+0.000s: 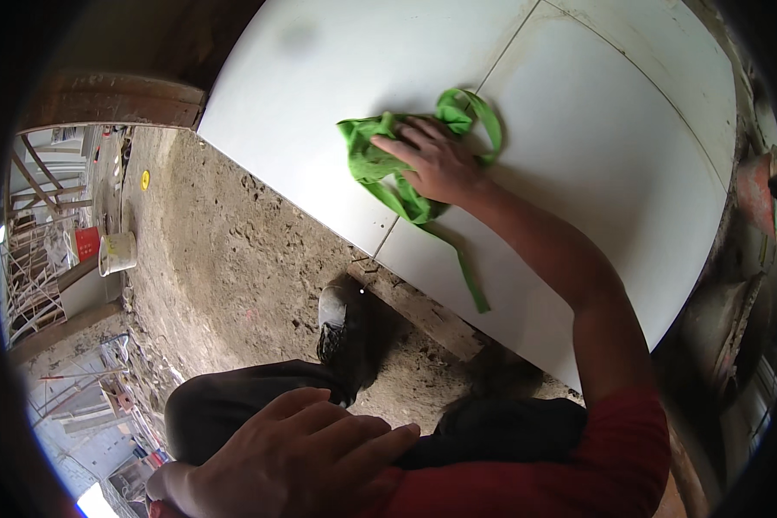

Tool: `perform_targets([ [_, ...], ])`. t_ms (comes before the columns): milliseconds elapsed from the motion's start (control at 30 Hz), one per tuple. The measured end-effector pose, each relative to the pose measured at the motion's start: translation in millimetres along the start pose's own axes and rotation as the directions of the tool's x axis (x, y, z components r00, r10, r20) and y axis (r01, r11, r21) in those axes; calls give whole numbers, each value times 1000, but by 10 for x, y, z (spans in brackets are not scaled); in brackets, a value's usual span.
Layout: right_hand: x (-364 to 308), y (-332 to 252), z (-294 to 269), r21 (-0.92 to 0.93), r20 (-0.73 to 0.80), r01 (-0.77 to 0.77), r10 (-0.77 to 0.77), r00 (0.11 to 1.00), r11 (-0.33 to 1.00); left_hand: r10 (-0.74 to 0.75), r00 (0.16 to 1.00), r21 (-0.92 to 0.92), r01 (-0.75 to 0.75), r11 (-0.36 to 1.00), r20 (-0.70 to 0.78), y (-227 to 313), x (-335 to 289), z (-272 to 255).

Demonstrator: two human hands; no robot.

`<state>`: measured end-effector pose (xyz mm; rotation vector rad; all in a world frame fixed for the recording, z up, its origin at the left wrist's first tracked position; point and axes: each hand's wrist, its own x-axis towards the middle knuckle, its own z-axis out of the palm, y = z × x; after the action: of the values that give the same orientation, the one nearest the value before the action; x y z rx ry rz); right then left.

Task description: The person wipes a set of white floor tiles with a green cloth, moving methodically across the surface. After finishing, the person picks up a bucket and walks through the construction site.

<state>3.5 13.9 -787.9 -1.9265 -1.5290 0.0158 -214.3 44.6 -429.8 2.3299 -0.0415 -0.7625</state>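
My right hand point(436, 160) presses down on a bunched green cloth point(371, 164) with its fingers bent over the fabric. One loop of the cloth curls up beyond the hand, and a long thin strip trails toward the near edge. Beneath it are large white tiles point(613, 129) with dark joints between them. My left hand point(306, 445) is held low in front of my body, over my leg. Its fingers are stretched out toward the right, and nothing shows in it.
Rough dirt ground point(233, 233) borders the tiles on the left. A wooden plank point(423, 311) lies along their near edge, beside my shoe point(335, 315). At the far left stand a white bucket point(118, 253) and a red container point(86, 243). A wooden beam point(116, 102) meets the tiles' far left corner.
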Motion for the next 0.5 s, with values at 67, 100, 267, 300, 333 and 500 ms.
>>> perform_targets([
  [67,192,-220,349,46,75,114,-117,990,992,-26,1000,-17,26,1000,-5,0,-31,-6],
  [100,146,-341,439,66,179,171,-180,967,983,-43,999,-32,42,999,-12,-2,-40,-9],
  [267,-939,-475,-122,154,235,127,-161,959,980,-47,998,84,50,995,-43,-167,1,-25],
  [300,-1211,-470,-362,136,338,93,-135,931,986,-76,996,83,80,993,-47,-173,18,-17],
  [333,-1396,-453,-537,142,355,85,-131,926,986,-104,993,83,108,991,-48,-176,35,-15],
  [500,-1379,-343,-677,11,130,-151,148,980,989,-34,999,102,38,994,-41,-114,90,39],
])
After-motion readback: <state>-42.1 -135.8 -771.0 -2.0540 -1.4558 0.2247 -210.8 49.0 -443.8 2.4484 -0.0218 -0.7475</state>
